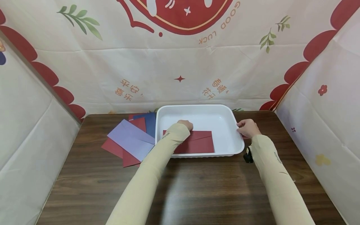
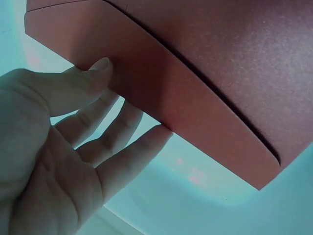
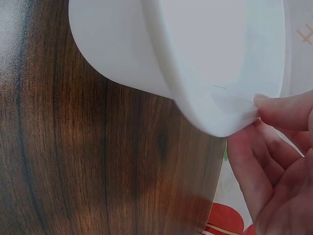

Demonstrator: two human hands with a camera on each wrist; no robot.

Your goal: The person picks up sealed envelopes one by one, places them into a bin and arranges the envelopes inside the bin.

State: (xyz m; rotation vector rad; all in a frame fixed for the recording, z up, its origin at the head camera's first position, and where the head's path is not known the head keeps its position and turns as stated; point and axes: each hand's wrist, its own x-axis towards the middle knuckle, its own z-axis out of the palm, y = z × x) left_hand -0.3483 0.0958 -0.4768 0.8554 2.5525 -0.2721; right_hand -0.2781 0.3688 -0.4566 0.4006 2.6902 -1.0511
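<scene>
Inside the white tray [image 1: 222,125] is a red envelope [image 1: 199,144], its flap side facing up. My left hand [image 1: 185,124] reaches over the tray and pinches the envelope's flap edge, thumb on top and fingers beneath, as the left wrist view shows. At the tray's right end, my right hand [image 1: 248,128] grips the rim, with the thumb [image 3: 274,110] on the inner side and the fingers curled under the outside. Part of the envelope is hidden behind the left sleeve [image 1: 157,162] in the head view.
Left of the tray lies a loose pile of envelopes: a lavender one [image 1: 130,137] on top, red ones [image 1: 112,147] beneath and a dark blue one [image 1: 150,122] at the back. Patterned cloth [image 1: 180,62] hangs behind the wooden table [image 1: 202,187]. A small black object [image 1: 248,156] sits by the right wrist.
</scene>
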